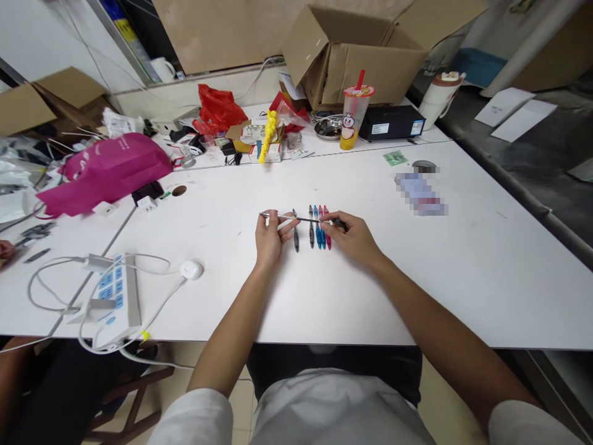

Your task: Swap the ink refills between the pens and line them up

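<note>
A thin pen refill, partly dark, stretches level between my two hands above the table. My left hand pinches its left end between thumb and fingers, the other fingers spread below. My right hand is closed around a dark pen barrel at the refill's right end; how far the refill sits inside is hidden by the fingers. Under and between the hands lie several click pens in a row: a black pen apart at left, another black pen, blue pens and a pink pen.
To the left are a power strip with cables and a magenta bag. A drink cup, a black box and an open carton stand at the back. Another person's hand shows at far left.
</note>
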Available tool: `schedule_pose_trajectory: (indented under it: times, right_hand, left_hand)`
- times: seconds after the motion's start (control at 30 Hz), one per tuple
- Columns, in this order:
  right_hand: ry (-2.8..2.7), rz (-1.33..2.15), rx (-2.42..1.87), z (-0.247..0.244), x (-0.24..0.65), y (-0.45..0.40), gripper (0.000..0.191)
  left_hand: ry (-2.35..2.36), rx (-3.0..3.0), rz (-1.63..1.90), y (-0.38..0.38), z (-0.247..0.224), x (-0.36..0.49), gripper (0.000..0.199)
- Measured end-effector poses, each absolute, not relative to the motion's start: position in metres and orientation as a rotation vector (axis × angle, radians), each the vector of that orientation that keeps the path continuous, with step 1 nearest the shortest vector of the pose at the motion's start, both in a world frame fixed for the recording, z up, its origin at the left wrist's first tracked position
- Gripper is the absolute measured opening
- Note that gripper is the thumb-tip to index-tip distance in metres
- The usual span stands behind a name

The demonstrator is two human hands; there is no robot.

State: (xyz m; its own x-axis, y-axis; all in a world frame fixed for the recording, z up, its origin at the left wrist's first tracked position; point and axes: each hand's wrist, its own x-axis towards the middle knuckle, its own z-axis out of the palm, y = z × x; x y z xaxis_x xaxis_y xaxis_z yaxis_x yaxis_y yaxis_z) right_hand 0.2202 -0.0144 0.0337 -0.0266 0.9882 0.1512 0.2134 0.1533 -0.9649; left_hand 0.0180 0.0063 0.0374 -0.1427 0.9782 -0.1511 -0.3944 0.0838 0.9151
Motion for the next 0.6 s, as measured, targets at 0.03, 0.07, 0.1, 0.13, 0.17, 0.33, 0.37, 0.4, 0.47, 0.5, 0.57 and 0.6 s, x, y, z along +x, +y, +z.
schedule_pose_trajectory:
  times: [0.03,0.07,0.1,0.13,0.17,0.33,0.37,0.4,0.47,0.5,0.57,0.6]
  right_hand:
    - [-1.432,0.987,-1.260,0.034,0.219,-0.015,0.030]
    - [-1.421,0.982,-1.275,0.035,0.219,-0.015,0.030]
    - [-1.409,0.976,-1.285,0.035,0.219,-0.015,0.031]
    - [-1.396,0.973,-1.291,0.035,0.219,-0.015,0.032]
    - [-1.382,0.971,-1.296,0.036,0.219,-0.015,0.033]
    - [-1.338,0.973,-1.296,0.037,0.220,-0.013,0.037]
    - [-1.334,0.968,-1.295,0.037,0.220,-0.013,0.037]
    - [-1.334,0.961,-1.295,0.037,0.221,-0.012,0.036]
    - [-1.341,0.944,-1.301,0.036,0.223,-0.012,0.036]
    - [-1.347,0.931,-1.308,0.036,0.224,-0.011,0.036]
    - [-1.358,0.897,-1.319,0.035,0.227,-0.010,0.036]
    - [-1.363,0.883,-1.322,0.034,0.229,-0.010,0.035]
  left_hand:
    - [1.073,0.745,1.392,0.006,0.037,0.019,0.035]
    - [1.065,0.748,1.386,0.005,0.037,0.020,0.036]
    - [1.056,0.749,1.384,0.005,0.037,0.021,0.036]
    - [1.048,0.749,1.385,0.005,0.037,0.021,0.036]
    - [1.042,0.749,1.385,0.005,0.037,0.021,0.036]
    - [1.050,0.751,1.391,0.005,0.037,0.021,0.035]
    - [1.059,0.748,1.399,0.005,0.038,0.020,0.034]
    - [1.071,0.742,1.408,0.005,0.038,0.019,0.032]
    - [1.093,0.720,1.425,0.006,0.040,0.016,0.027]
    - [1.103,0.706,1.435,0.007,0.041,0.014,0.025]
    - [1.116,0.684,1.461,0.008,0.044,0.011,0.024]
    - [1.121,0.676,1.475,0.008,0.045,0.009,0.025]
